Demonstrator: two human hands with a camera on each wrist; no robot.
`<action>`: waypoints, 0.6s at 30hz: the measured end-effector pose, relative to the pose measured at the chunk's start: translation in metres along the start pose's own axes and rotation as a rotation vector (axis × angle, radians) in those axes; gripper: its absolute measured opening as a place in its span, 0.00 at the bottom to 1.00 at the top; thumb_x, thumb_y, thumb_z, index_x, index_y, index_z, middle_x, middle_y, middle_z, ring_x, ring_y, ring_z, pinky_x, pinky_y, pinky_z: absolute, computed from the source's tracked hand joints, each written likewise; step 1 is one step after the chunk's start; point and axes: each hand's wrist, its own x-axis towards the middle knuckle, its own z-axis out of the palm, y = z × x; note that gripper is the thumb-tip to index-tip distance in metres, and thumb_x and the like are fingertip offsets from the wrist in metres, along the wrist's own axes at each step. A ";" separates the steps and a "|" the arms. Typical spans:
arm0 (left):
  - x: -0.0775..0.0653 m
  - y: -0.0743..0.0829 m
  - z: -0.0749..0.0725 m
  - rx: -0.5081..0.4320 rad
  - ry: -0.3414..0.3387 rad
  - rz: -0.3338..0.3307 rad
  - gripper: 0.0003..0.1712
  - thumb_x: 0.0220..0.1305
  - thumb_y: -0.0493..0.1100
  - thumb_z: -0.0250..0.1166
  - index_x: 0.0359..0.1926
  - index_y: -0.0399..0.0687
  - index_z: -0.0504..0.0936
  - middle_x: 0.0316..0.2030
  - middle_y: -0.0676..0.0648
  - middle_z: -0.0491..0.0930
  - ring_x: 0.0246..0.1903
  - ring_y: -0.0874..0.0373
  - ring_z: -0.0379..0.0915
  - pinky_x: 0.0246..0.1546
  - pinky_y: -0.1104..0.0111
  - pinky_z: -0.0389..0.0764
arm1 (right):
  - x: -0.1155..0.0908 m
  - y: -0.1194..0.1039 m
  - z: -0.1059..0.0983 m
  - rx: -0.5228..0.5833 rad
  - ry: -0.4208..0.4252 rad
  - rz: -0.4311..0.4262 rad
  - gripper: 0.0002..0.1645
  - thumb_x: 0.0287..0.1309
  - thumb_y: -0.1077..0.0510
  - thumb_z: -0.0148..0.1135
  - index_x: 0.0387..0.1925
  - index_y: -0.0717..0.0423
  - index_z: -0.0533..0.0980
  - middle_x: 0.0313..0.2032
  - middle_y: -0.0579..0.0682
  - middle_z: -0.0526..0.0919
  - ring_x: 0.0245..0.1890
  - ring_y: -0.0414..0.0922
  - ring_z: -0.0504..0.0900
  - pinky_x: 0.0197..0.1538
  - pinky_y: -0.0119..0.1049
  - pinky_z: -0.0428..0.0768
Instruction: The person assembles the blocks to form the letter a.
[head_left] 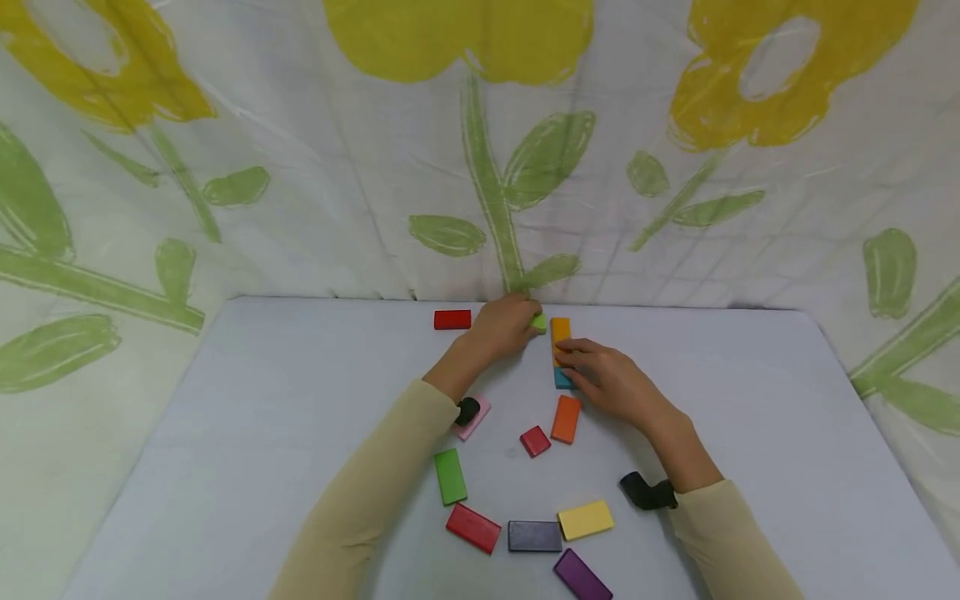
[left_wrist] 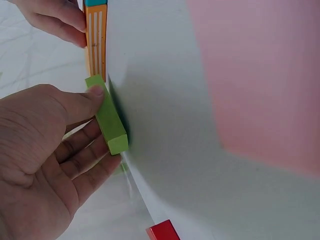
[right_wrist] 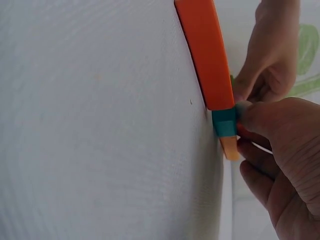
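Observation:
My left hand (head_left: 507, 323) pinches a light green wooden block (left_wrist: 109, 116) at the table's far edge, thumb on one face and fingers behind it. Just right of it stands a yellow-orange block (head_left: 561, 333) with pale stripes on one side, and a small teal block (head_left: 562, 379) sits at its near end. My right hand (head_left: 611, 379) reaches over these two from the right. Its thumb tip meets the teal block in the right wrist view, while its fingertips lie along the yellow-orange one. An orange block (right_wrist: 205, 55) lies just nearer.
A red block (head_left: 452, 320) lies left of my left hand. Nearer me are a small red block (head_left: 536, 442), a pink block (head_left: 480, 417) partly hidden by the left wrist, and green (head_left: 451, 477), red (head_left: 473, 528), grey (head_left: 534, 537), yellow (head_left: 586, 520) and purple (head_left: 582, 575) blocks.

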 end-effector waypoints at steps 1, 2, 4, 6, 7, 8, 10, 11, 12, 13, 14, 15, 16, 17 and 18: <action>0.000 0.000 0.000 0.001 0.000 -0.002 0.19 0.77 0.47 0.65 0.63 0.45 0.82 0.58 0.45 0.83 0.56 0.51 0.80 0.62 0.59 0.83 | 0.000 0.000 0.000 0.000 -0.001 -0.003 0.20 0.69 0.63 0.68 0.61 0.63 0.83 0.66 0.59 0.83 0.67 0.57 0.82 0.67 0.55 0.82; 0.000 0.001 0.000 0.003 0.001 -0.003 0.19 0.77 0.47 0.65 0.62 0.45 0.82 0.58 0.45 0.83 0.57 0.51 0.80 0.62 0.59 0.83 | 0.000 0.000 0.000 0.001 -0.003 -0.004 0.20 0.69 0.63 0.68 0.61 0.63 0.83 0.66 0.59 0.83 0.67 0.57 0.82 0.67 0.55 0.82; 0.001 0.002 0.000 0.002 0.006 -0.005 0.18 0.77 0.47 0.65 0.61 0.45 0.82 0.58 0.45 0.83 0.56 0.51 0.80 0.62 0.59 0.83 | 0.000 -0.001 -0.001 0.002 -0.003 0.001 0.20 0.69 0.63 0.68 0.61 0.63 0.83 0.66 0.59 0.83 0.67 0.58 0.82 0.67 0.55 0.82; 0.002 0.003 0.000 0.002 0.010 -0.006 0.17 0.77 0.46 0.65 0.61 0.45 0.82 0.57 0.45 0.83 0.56 0.50 0.80 0.62 0.58 0.83 | 0.000 -0.001 0.000 -0.002 -0.003 0.008 0.20 0.69 0.64 0.68 0.61 0.62 0.84 0.66 0.59 0.83 0.67 0.58 0.82 0.67 0.55 0.82; 0.002 0.003 0.001 0.003 0.014 -0.007 0.17 0.77 0.46 0.65 0.61 0.45 0.82 0.57 0.45 0.83 0.56 0.50 0.80 0.61 0.58 0.84 | 0.000 -0.001 -0.001 -0.003 -0.004 0.012 0.20 0.69 0.64 0.68 0.61 0.62 0.84 0.66 0.59 0.83 0.67 0.58 0.82 0.67 0.55 0.82; 0.003 0.003 0.001 0.006 0.016 -0.009 0.17 0.77 0.46 0.65 0.61 0.45 0.82 0.57 0.45 0.83 0.55 0.50 0.80 0.61 0.58 0.84 | 0.000 -0.001 -0.001 -0.003 -0.005 0.016 0.20 0.69 0.64 0.68 0.60 0.62 0.84 0.66 0.58 0.83 0.67 0.58 0.82 0.67 0.55 0.82; 0.003 0.004 0.002 0.013 0.019 -0.012 0.18 0.77 0.46 0.65 0.61 0.45 0.82 0.57 0.45 0.83 0.55 0.50 0.81 0.60 0.59 0.84 | -0.001 0.000 -0.001 -0.003 -0.009 0.020 0.20 0.69 0.64 0.67 0.61 0.62 0.83 0.67 0.59 0.82 0.68 0.58 0.82 0.67 0.56 0.82; 0.003 0.004 0.002 0.017 0.019 -0.012 0.18 0.77 0.46 0.65 0.62 0.45 0.82 0.57 0.45 0.83 0.55 0.51 0.81 0.60 0.59 0.84 | -0.001 0.000 -0.001 0.000 -0.011 0.022 0.20 0.69 0.64 0.67 0.61 0.62 0.83 0.67 0.58 0.82 0.68 0.58 0.81 0.67 0.56 0.82; 0.003 0.004 0.002 0.021 0.019 -0.011 0.18 0.77 0.46 0.65 0.62 0.45 0.82 0.57 0.45 0.83 0.55 0.51 0.81 0.60 0.60 0.84 | 0.000 0.000 -0.001 0.001 -0.013 0.021 0.20 0.69 0.64 0.67 0.61 0.62 0.83 0.67 0.58 0.82 0.68 0.58 0.81 0.67 0.56 0.82; 0.004 0.004 0.002 0.025 0.016 -0.008 0.18 0.77 0.46 0.65 0.62 0.45 0.82 0.57 0.45 0.83 0.55 0.51 0.81 0.61 0.60 0.84 | 0.000 0.000 -0.001 0.005 -0.013 0.021 0.20 0.69 0.64 0.67 0.61 0.62 0.83 0.67 0.58 0.82 0.68 0.58 0.81 0.67 0.56 0.82; 0.004 0.004 0.002 0.027 0.014 -0.005 0.18 0.77 0.46 0.65 0.62 0.45 0.81 0.57 0.45 0.83 0.56 0.51 0.81 0.61 0.60 0.84 | 0.000 0.000 0.000 0.006 -0.013 0.018 0.20 0.69 0.64 0.67 0.61 0.62 0.83 0.67 0.59 0.82 0.68 0.58 0.81 0.67 0.56 0.82; 0.004 0.004 0.002 0.026 0.012 -0.002 0.19 0.77 0.46 0.65 0.62 0.45 0.82 0.57 0.45 0.83 0.56 0.51 0.81 0.62 0.60 0.84 | 0.000 0.000 0.000 0.007 -0.011 0.015 0.20 0.69 0.64 0.67 0.61 0.62 0.83 0.67 0.59 0.82 0.68 0.58 0.81 0.67 0.56 0.82; 0.004 0.004 0.002 0.026 0.010 0.001 0.19 0.76 0.46 0.66 0.62 0.45 0.82 0.57 0.45 0.83 0.56 0.51 0.81 0.62 0.60 0.83 | 0.000 0.000 0.000 0.007 -0.009 0.011 0.20 0.69 0.64 0.67 0.61 0.62 0.83 0.67 0.59 0.82 0.68 0.58 0.81 0.67 0.56 0.82; 0.004 0.004 0.002 0.027 0.009 0.002 0.19 0.76 0.46 0.66 0.62 0.45 0.82 0.58 0.45 0.83 0.56 0.51 0.81 0.62 0.60 0.83 | 0.001 0.001 0.001 0.008 -0.005 0.007 0.20 0.69 0.65 0.67 0.61 0.63 0.83 0.67 0.59 0.82 0.67 0.59 0.82 0.66 0.56 0.82; 0.004 0.003 0.002 0.028 0.007 0.003 0.19 0.76 0.46 0.66 0.62 0.45 0.82 0.58 0.45 0.83 0.56 0.51 0.81 0.62 0.60 0.83 | 0.001 0.001 0.002 0.008 -0.002 0.003 0.20 0.69 0.65 0.67 0.61 0.63 0.83 0.67 0.60 0.82 0.67 0.59 0.82 0.66 0.56 0.83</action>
